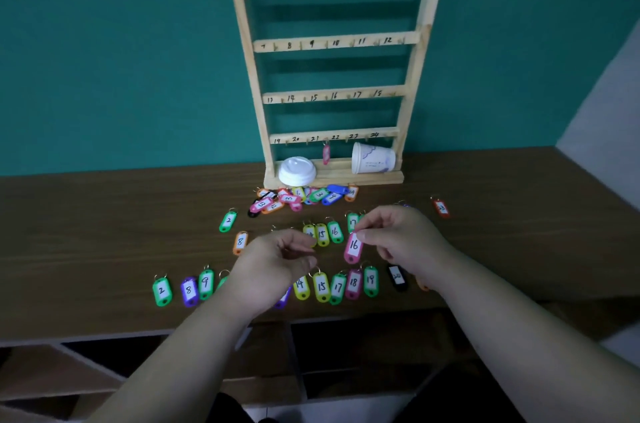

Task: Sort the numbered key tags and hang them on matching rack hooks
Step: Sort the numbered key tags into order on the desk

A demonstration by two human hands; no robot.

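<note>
right hand (398, 235) pinches the pink 16 tag (353, 247) by its top, just above the table (104, 232); left hand (277, 263) loosely curled, seemingly empty. sorting rows half laid, a pile (298, 199) unsorted, the rack (332, 69) holding just one tag (326, 153).

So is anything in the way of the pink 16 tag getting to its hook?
Nothing visible is. The right hand pinches the pink 16 tag above the table, and the 16 hook on the third rail of the rack looks bare. The paper cup, the lid and one hung tag sit lower down.
</note>
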